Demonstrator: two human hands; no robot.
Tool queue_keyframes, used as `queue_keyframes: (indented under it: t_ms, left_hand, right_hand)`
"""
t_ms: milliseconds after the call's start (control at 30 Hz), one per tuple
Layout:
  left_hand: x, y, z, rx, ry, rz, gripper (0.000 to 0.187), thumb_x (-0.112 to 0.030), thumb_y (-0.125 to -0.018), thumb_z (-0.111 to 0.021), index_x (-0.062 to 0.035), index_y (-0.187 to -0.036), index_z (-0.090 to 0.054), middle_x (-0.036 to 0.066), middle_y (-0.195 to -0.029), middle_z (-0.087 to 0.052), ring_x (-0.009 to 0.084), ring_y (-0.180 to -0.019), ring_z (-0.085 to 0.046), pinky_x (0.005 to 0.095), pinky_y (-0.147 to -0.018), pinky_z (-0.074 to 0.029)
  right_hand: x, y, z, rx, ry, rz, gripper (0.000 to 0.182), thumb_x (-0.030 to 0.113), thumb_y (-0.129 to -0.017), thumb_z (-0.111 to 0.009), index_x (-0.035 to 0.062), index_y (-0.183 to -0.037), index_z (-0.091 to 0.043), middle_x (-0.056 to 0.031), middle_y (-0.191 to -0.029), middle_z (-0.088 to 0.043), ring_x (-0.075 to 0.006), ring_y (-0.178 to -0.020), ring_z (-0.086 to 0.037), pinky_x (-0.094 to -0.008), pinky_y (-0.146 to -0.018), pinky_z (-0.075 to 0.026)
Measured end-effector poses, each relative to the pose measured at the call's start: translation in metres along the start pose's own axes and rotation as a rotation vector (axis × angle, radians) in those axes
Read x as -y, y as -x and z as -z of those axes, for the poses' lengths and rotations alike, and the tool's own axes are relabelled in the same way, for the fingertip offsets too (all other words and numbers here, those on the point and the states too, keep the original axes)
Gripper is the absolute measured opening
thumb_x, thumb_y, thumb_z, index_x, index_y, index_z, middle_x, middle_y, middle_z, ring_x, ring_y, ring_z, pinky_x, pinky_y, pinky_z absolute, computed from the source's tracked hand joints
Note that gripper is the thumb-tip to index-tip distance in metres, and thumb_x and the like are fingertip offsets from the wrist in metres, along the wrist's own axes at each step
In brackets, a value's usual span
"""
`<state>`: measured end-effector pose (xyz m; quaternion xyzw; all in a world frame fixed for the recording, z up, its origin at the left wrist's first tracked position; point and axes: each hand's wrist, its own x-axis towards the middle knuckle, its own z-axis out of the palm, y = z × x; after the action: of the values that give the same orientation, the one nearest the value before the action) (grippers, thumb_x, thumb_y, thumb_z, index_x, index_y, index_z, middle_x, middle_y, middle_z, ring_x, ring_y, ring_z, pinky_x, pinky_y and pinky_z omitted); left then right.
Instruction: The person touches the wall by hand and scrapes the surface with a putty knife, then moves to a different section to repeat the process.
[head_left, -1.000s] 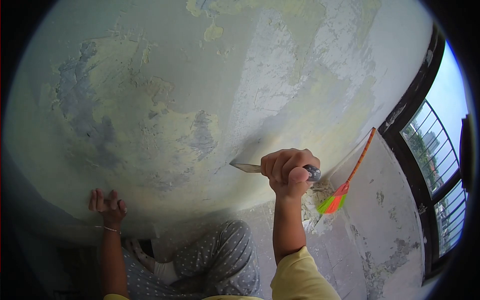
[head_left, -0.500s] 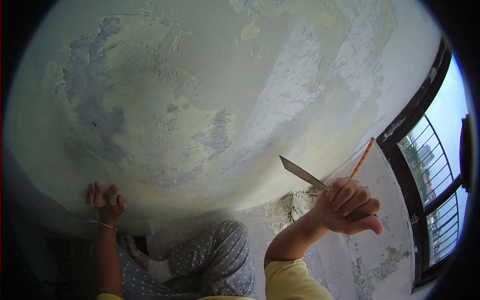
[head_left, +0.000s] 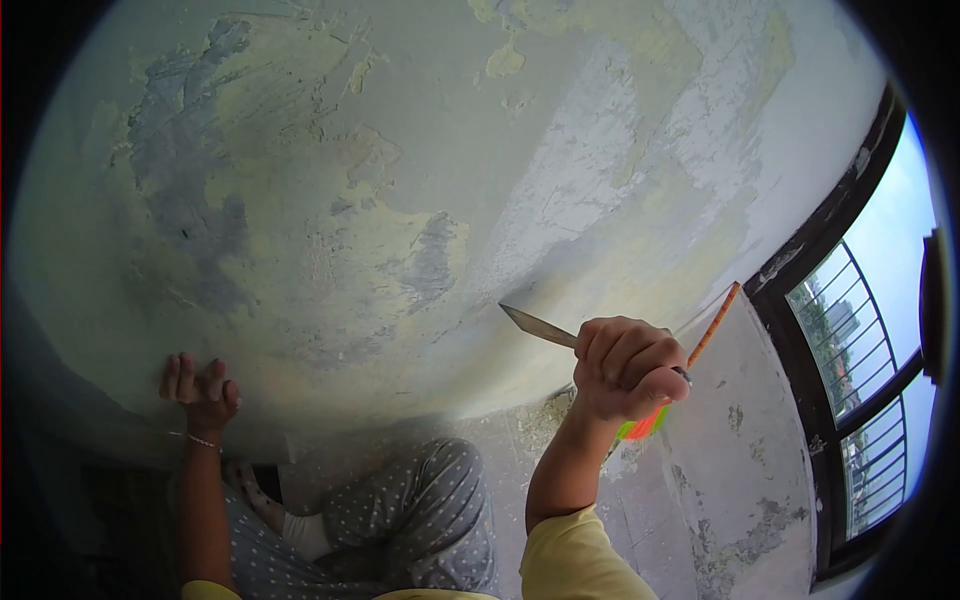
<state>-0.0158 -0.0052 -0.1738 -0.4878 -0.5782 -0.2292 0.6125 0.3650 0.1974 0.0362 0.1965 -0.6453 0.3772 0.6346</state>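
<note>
My right hand (head_left: pixel 632 370) is closed around the handle of a scraper (head_left: pixel 540 328). Its thin metal blade points left toward the patchy wall (head_left: pixel 420 130), and the dark handle end shows beside my thumb. At the lower left, my left hand (head_left: pixel 200 388) is raised against the lower part of the wall with fingers apart, holding nothing. Peeled grey patches and yellowish plaster cover the wall's surface.
An orange stick (head_left: pixel 714 322) leans in the corner behind my right hand, with a bright orange and green piece (head_left: pixel 643 426) below. A dark-framed window (head_left: pixel 812 400) with bars stands right. My bent legs (head_left: pixel 440 520) are below.
My right hand has moved left with the scraper, bringing the blade further along the wall. The orange and green piece now shows below it. My left hand stays nearly in place.
</note>
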Motion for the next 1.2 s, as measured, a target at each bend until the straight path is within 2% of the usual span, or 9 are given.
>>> queue_keyframes:
  t_ms: [133,200,267,467,667,767,933,1133,1200]
  left_hand:
    - [0.001,0.003,0.001,0.011,-0.001,0.0,0.039,-0.038,-0.1,-0.029,-0.0203,-0.13,-0.045,0.014,-0.139,-0.034,0.0306,-0.127,-0.033,0.0454,-0.1,-0.03]
    - [0.002,0.004,0.001,0.02,-0.003,0.005,0.039,-0.038,-0.099,-0.03,-0.0204,-0.13,-0.045,0.013,-0.139,-0.034,0.0305,-0.127,-0.033,0.0452,-0.1,-0.03]
    - [0.001,0.004,0.001,0.018,0.012,-0.001,0.039,-0.038,-0.099,-0.03,-0.0205,-0.131,-0.045,0.013,-0.139,-0.034,0.0304,-0.128,-0.032,0.0451,-0.1,-0.03]
    - [0.002,0.005,0.0,0.017,-0.01,0.002,0.04,-0.039,-0.099,-0.03,-0.0214,-0.131,-0.045,0.013,-0.14,-0.033,0.0301,-0.128,-0.032,0.0436,-0.101,-0.029]
    - [0.002,0.006,-0.001,0.02,-0.003,-0.017,0.039,-0.038,-0.099,-0.031,-0.0173,-0.129,-0.044,0.017,-0.138,-0.033,0.0341,-0.125,-0.033,0.0476,-0.099,-0.029]
    - [0.002,0.009,-0.002,0.021,0.009,0.019,0.039,-0.039,-0.099,-0.031,-0.0218,-0.131,-0.046,0.013,-0.14,-0.033,0.0302,-0.129,-0.032,0.0437,-0.101,-0.028]
    - [0.004,0.015,-0.001,0.034,0.012,0.001,0.039,-0.039,-0.098,-0.032,-0.021,-0.13,-0.047,0.014,-0.14,-0.033,0.0311,-0.129,-0.031,0.0448,-0.101,-0.028]
    - [0.003,0.011,-0.003,0.001,0.033,-0.007,0.039,-0.038,-0.099,-0.031,-0.021,-0.13,-0.047,0.015,-0.14,-0.034,0.0315,-0.128,-0.032,0.0445,-0.101,-0.028]
    - [0.0,0.007,0.0,0.002,0.038,0.002,0.038,-0.038,-0.099,-0.031,-0.0207,-0.13,-0.047,0.015,-0.14,-0.033,0.0314,-0.128,-0.032,0.0445,-0.1,-0.028]
  right_hand:
    - [0.035,-0.008,0.002,0.037,-0.088,0.184,0.052,0.05,-0.091,-0.048,0.0098,-0.061,-0.034,0.0028,-0.046,-0.031,-0.0087,-0.033,-0.027,-0.0211,-0.031,-0.022]
    - [0.024,-0.004,0.002,-0.008,-0.092,0.187,0.053,0.05,-0.091,-0.048,0.0091,-0.061,-0.034,0.0021,-0.046,-0.031,-0.0093,-0.033,-0.028,-0.0219,-0.031,-0.023]
    - [-0.007,0.004,-0.007,0.034,0.036,0.014,0.053,0.05,-0.092,-0.048,0.0083,-0.061,-0.035,0.0011,-0.046,-0.031,-0.0097,-0.033,-0.029,-0.0228,-0.031,-0.024]
    - [0.033,-0.005,0.004,0.002,-0.103,0.177,0.053,0.05,-0.092,-0.047,0.0102,-0.06,-0.031,0.0018,-0.046,-0.029,-0.0083,-0.035,-0.028,-0.0206,-0.032,-0.023]
    - [-0.016,0.016,-0.011,-0.054,-0.074,-0.129,0.054,0.048,-0.091,-0.051,0.0086,-0.059,-0.034,-0.0001,-0.046,-0.031,-0.0112,-0.035,-0.027,-0.0261,-0.033,-0.024]
    - [0.014,0.006,-0.009,-0.019,-0.173,0.092,0.054,0.048,-0.09,-0.053,0.0075,-0.059,-0.035,-0.0001,-0.046,-0.032,-0.0112,-0.034,-0.029,-0.0263,-0.032,-0.025]
    - [-0.006,0.003,-0.007,0.046,0.019,0.015,0.054,0.045,-0.092,-0.051,0.0058,-0.059,-0.036,0.0,-0.046,-0.032,-0.0098,-0.034,-0.03,-0.0245,-0.032,-0.024]
    - [0.032,-0.001,-0.004,-0.06,-0.118,0.215,0.054,0.049,-0.09,-0.052,0.0097,-0.059,-0.032,0.0028,-0.045,-0.03,-0.0078,-0.034,-0.027,-0.0194,-0.032,-0.022]
    - [-0.011,0.008,-0.009,0.016,0.038,0.016,0.055,0.05,-0.09,-0.051,0.0098,-0.059,-0.032,0.0028,-0.045,-0.03,-0.0081,-0.033,-0.026,-0.0198,-0.032,-0.022]
